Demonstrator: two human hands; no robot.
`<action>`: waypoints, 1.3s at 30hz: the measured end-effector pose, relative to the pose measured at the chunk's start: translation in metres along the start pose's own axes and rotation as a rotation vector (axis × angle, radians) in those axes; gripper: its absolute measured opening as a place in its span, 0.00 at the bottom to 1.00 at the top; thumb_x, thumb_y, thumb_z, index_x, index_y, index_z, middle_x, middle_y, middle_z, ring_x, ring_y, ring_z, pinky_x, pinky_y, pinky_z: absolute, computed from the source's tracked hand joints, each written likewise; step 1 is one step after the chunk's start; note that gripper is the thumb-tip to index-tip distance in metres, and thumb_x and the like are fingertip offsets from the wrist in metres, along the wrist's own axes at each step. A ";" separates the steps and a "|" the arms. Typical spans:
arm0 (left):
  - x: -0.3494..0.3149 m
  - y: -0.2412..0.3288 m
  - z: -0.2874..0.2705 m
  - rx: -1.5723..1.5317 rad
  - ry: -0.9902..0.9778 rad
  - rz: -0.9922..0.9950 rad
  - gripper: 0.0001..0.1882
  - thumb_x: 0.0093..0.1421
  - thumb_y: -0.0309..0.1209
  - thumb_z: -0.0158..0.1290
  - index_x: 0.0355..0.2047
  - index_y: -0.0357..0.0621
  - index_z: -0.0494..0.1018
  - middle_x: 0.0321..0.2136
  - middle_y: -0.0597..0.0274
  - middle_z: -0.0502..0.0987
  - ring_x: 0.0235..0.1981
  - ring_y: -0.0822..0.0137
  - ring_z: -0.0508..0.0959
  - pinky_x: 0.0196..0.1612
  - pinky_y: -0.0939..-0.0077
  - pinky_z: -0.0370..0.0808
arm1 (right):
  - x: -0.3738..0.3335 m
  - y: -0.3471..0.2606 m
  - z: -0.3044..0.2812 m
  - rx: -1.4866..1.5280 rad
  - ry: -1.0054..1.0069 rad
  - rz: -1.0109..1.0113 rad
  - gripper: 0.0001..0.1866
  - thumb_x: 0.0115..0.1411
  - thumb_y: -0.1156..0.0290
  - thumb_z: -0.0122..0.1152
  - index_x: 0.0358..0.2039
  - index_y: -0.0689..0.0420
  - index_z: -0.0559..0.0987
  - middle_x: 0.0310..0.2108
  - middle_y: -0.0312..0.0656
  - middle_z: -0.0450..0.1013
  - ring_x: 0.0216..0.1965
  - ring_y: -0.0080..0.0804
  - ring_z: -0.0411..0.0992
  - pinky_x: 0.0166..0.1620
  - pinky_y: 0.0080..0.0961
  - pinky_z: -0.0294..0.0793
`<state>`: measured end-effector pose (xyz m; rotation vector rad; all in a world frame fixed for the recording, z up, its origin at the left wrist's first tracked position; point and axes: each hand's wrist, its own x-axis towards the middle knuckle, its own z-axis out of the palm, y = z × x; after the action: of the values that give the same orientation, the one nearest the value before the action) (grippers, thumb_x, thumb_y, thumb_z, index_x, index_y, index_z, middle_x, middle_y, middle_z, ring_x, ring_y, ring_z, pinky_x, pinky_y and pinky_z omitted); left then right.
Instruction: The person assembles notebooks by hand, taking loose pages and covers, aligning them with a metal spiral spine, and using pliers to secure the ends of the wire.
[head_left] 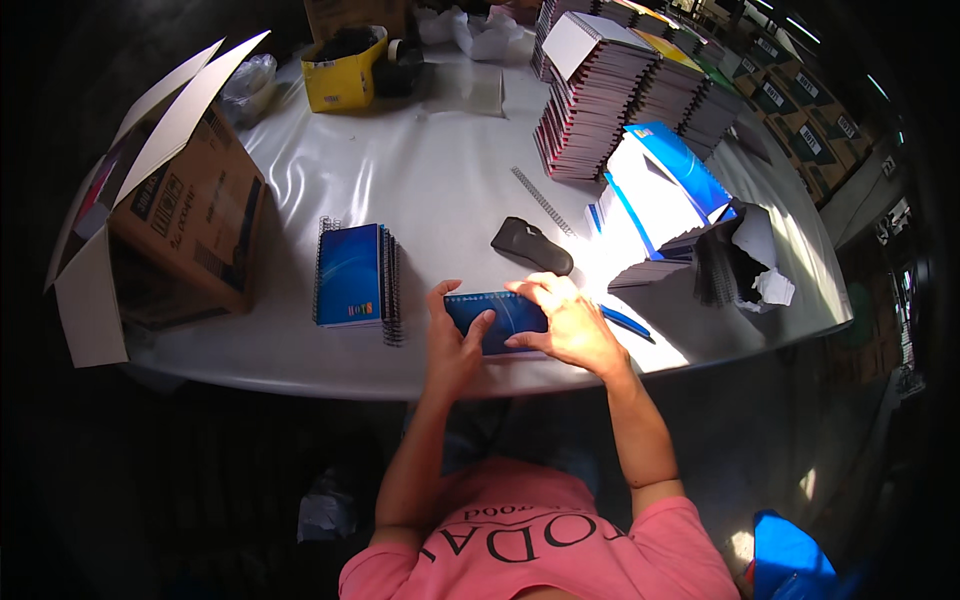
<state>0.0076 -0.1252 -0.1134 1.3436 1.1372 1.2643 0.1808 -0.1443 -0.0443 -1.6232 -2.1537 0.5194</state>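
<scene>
Blue notebook [508,314], partly hidden at both ends by overlapping fingers [534,291]

A glossy grey table [440,190] fills the dim room, brightly lit at right; lamps [803,30] glow beyond.

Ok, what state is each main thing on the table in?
Blue notebook: cover up, gripped by left hand and right hand
Small notebook pile: lying flat
Cardboard box: open, flaps raised
Yellow box: open, dark contents
Wire coil: lying loose
Black object: lying down
Tall notebook stack: standing
</scene>
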 end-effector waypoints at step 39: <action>-0.078 0.054 -0.082 -0.070 -0.291 -0.225 0.35 0.52 0.27 0.61 0.58 0.46 0.58 0.47 0.57 0.69 0.36 0.72 0.76 0.25 0.88 0.71 | -0.002 0.038 0.003 0.452 -0.168 0.023 0.43 0.37 0.64 0.74 0.57 0.52 0.67 0.54 0.46 0.66 0.56 0.43 0.64 0.58 0.36 0.62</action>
<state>-0.0758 -0.2066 -0.0677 1.2612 0.9984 0.9051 0.2110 -0.1365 -0.0662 -1.3907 -1.9421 1.0934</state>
